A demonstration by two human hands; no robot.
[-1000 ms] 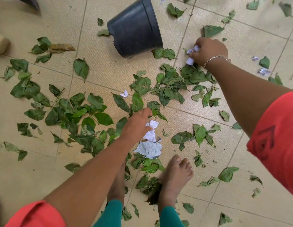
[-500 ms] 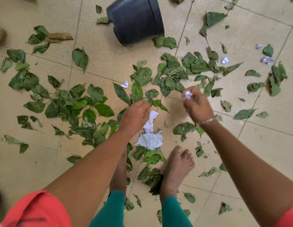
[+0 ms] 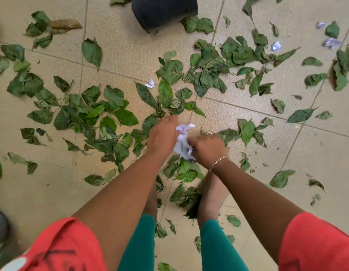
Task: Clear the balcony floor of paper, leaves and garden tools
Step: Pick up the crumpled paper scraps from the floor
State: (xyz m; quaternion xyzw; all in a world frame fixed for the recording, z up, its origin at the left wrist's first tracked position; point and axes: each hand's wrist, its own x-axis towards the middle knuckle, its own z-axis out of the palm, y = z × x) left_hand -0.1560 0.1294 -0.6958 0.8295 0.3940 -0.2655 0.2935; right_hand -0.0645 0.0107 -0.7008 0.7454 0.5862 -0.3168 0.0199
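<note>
The person stands bent over the tiled floor [image 3: 130,55], both arms reaching down in front of the bare feet.

1. Left hand [image 3: 162,136]: back of the hand up, fingers curled downward. It grips the upper part of the crumpled paper [image 3: 182,141], which sticks out at the hand's right edge.
2. Right hand [image 3: 207,147]: fingers curled inward, closed on the lower part of the same paper wad. A ring [image 3: 208,133] sits on one finger and a thin bracelet [image 3: 218,161] on the wrist.
3. The crumpled paper lies between the two hands, touching both, above the leaves near the feet.

Green leaves [image 3: 91,114] cover much of the floor: a dense patch to the left of the hands, a second cluster [image 3: 208,71] farther off and to the right, and loose single leaves all around.

Small paper scraps lie apart from the hands: one [image 3: 150,83] far of the left hand among the leaves, one [image 3: 276,46] at the far right, and two more [image 3: 330,42] near the far right edge.

A black pot [image 3: 163,12] lies on its side at the far edge, a leaf touching its rim.
</note>
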